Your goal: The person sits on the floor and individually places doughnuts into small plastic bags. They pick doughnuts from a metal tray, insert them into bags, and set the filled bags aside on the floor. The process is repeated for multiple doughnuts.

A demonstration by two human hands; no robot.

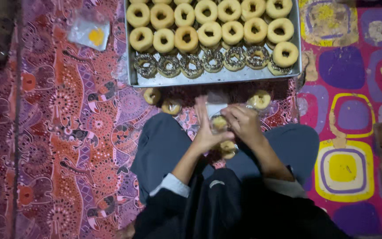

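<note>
Head view looked straight down on a person sitting cross-legged on a patterned batik cloth (71,132), both hands meeting over the lap. Left hand (208,130) stood edge-on with its fingers stretched straight and close together, pressed against a clear plastic bag (216,107) whose outline was hard to trace in the dim light. Right hand (243,122) curled its fingers around the same bag from the other side, and a plain doughnut (219,122) showed between the two hands, partly covered by them; whether it was already inside the bag could not be told. Another doughnut (227,148) sat just below the hands, half hidden. Three loose doughnuts lay on the cloth near the knees, one of them (260,100) seemingly in wrapping. Beyond them stood a metal tray (213,78) packed with plain doughnuts and a front row of sprinkle-topped ones (192,65), its far end cut off by the frame. A small plastic packet (89,33) lay to the left, contents unclear.
</note>
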